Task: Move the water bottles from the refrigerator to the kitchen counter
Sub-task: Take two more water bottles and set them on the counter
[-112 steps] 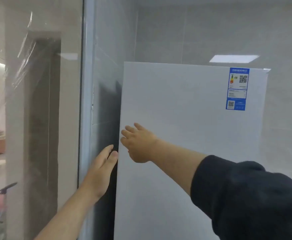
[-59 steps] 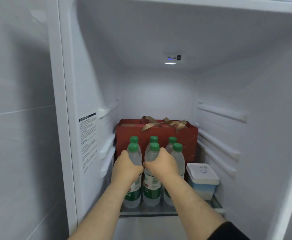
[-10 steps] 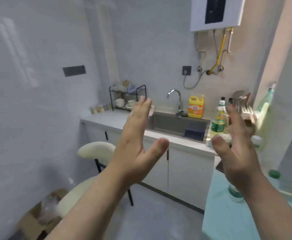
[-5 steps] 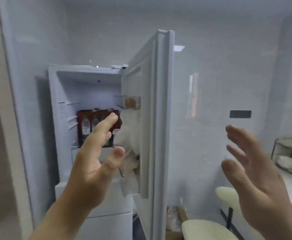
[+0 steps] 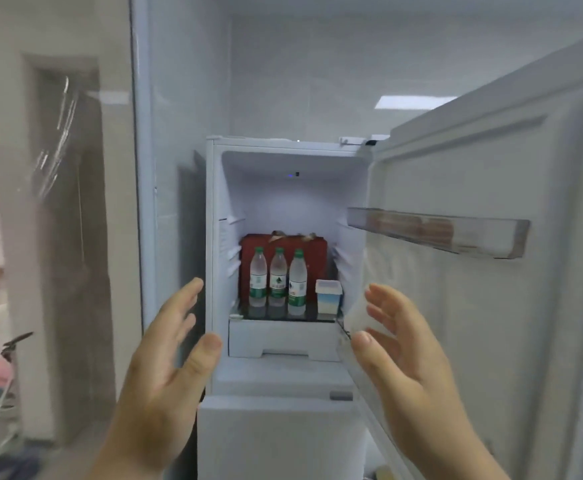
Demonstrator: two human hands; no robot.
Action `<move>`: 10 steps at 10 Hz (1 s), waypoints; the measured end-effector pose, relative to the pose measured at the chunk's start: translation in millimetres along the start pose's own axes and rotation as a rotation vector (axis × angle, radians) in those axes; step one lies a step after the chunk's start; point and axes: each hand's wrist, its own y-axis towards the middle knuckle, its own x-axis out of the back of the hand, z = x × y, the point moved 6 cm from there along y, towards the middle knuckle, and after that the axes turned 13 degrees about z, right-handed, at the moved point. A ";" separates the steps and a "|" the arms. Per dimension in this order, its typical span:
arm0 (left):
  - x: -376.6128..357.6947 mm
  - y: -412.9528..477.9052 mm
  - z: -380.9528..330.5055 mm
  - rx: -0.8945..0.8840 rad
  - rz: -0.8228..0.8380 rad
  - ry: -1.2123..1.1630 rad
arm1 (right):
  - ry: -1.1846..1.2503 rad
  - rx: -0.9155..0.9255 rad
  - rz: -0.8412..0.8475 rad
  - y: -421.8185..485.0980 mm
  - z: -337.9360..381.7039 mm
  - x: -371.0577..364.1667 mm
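Observation:
The white refrigerator (image 5: pixel 214 237) stands ahead with its door (image 5: pixel 491 306) swung open to the right. Three clear water bottles with green caps stand in a row on its glass shelf: left bottle (image 5: pixel 258 277), middle bottle (image 5: pixel 278 277), right bottle (image 5: pixel 297 280). My left hand (image 5: pixel 169 362) and my right hand (image 5: pixel 397 351) are raised in front of the fridge, palms facing each other, fingers apart and empty. Both hands are well short of the bottles.
Behind the bottles sits a red gift box (image 5: pixel 317 251) with a gold ribbon. A small white and blue container (image 5: pixel 329 296) stands right of them. A clear door shelf (image 5: pixel 439 232) juts out on the right. A glass partition (image 5: pixel 75 202) is at left.
The view has turned from the counter and sink back to the refrigerator and come closer. Both hands stay raised, open and empty.

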 end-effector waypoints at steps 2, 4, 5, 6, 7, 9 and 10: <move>13.7 75.1 113.0 0.137 0.103 0.037 | -0.079 -0.208 -0.053 85.0 -91.6 -85.0; -4.3 170.4 204.1 0.141 0.147 0.075 | -0.152 -0.253 -0.081 183.4 -180.4 -134.9; -14.9 213.5 244.1 0.131 0.106 0.110 | -0.148 -0.255 -0.090 227.5 -226.3 -142.0; -24.4 255.2 286.1 0.170 0.067 0.133 | -0.154 -0.265 -0.127 272.2 -267.0 -144.8; -35.1 289.7 332.4 0.236 0.051 0.152 | -0.188 -0.306 -0.149 308.6 -311.0 -146.4; -60.3 346.4 437.1 0.359 0.006 0.118 | -0.146 -0.537 -0.166 367.5 -406.1 -147.5; -70.6 367.5 501.4 0.502 -0.025 0.119 | -0.179 -0.633 -0.133 389.1 -451.9 -155.5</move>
